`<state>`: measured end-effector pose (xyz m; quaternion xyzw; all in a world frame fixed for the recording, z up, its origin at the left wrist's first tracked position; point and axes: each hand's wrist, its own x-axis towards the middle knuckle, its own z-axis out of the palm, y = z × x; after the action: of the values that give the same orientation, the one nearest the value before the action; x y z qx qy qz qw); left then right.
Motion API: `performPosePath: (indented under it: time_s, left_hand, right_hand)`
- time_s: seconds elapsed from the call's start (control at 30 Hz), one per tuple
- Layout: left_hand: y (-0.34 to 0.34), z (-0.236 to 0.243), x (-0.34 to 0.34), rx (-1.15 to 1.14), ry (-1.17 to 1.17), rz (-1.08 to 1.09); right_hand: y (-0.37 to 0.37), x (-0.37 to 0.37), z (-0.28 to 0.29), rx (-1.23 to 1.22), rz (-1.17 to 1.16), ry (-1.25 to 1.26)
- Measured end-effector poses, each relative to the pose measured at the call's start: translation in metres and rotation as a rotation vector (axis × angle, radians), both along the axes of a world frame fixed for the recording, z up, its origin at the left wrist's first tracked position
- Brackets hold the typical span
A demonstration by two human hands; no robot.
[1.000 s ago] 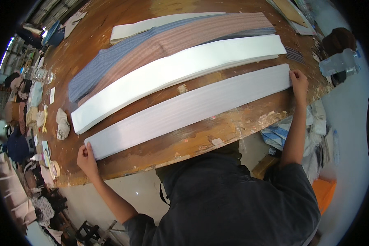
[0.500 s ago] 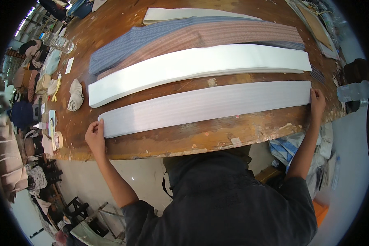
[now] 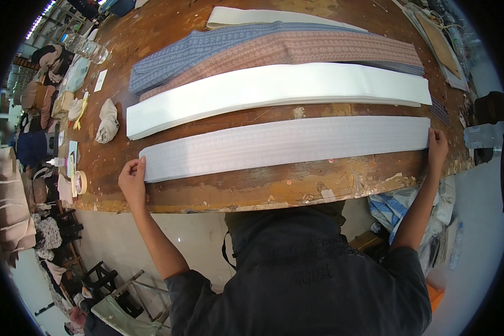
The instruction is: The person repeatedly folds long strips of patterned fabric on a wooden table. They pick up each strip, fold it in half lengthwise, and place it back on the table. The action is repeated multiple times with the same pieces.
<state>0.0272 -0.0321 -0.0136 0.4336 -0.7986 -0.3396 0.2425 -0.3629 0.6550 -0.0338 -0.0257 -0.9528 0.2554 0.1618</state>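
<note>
While left hand (image 3: 133,178) and right hand (image 3: 438,147) pinched its ends, a pale strip (image 3: 285,147) lay along the table's near side

Where the worn wooden table (image 3: 235,193) came nearest the person, the pale strip stretched left to right, long, narrow and faintly patterned. Left hand: thumb against the strip's left end, other fingers curled, grasping it. Right hand: fingertips closed on the right end; thumb contact hard to make out. Arms were spread wide, short dark sleeves (image 3: 190,291) above bare forearms.

Just beyond, apart from the pale strip, lay a bright white strip (image 3: 280,84), layers showing along its lower edge. Behind that, pinkish-brown patterned cloth (image 3: 319,47) partly overlay blue patterned cloth (image 3: 179,59); an off-white strip (image 3: 274,18) lay farthest back.

To the left sat a crumpled cream cloth (image 3: 107,121), a roll of tape (image 3: 81,182) near the table's edge, and a clear bottle (image 3: 87,49) lying farther off. Blue-and-white sheeting (image 3: 389,207) showed below the table, near the right forearm.
</note>
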Motion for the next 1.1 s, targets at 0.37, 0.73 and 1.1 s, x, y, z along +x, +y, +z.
performPosePath:
  time_s: [0.37, 0.73, 1.1]
  left_hand:
    - [0.021, 0.038, -0.055, -0.575, 0.046, -0.245]
    - [0.026, 0.046, -0.084, -0.784, -0.287, -0.657]
    - [0.021, 0.043, -0.086, -0.894, -0.229, -0.637]
  right_hand:
    - [-0.089, -0.015, 0.059, 0.316, 0.405, 0.463]
    - [-0.131, -0.007, 0.075, 0.505, 0.8, 0.297]
    - [-0.121, -0.007, 0.068, 0.469, 0.76, 0.413]
